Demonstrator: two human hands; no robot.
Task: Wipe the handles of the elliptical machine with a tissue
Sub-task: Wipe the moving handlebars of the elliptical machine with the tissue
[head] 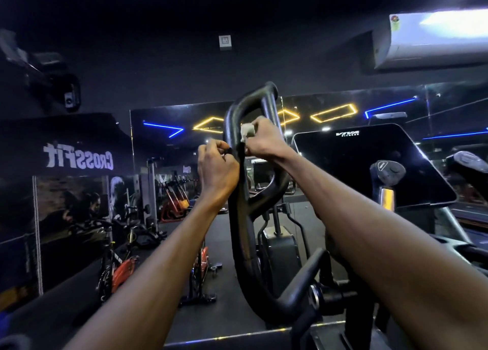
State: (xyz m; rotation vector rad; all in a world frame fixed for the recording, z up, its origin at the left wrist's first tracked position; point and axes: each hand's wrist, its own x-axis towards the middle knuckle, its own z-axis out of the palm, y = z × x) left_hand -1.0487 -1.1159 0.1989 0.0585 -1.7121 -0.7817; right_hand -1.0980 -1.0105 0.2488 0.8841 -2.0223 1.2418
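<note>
Black looped handle [239,217] of elliptical machine being gripped at upper section, in dim gym before wall mirror [169,148]. Small white crumpled tissue [247,132] being pinched against inner side of loop by right hand [264,141], fingers curled round it. Left hand [216,170] being held at outer side of same bar, fingers curled, thumb and forefinger pinching it. Handle being shown matte, tubular, curving down to pivot. Dark console [375,164] being seen at right.
</note>
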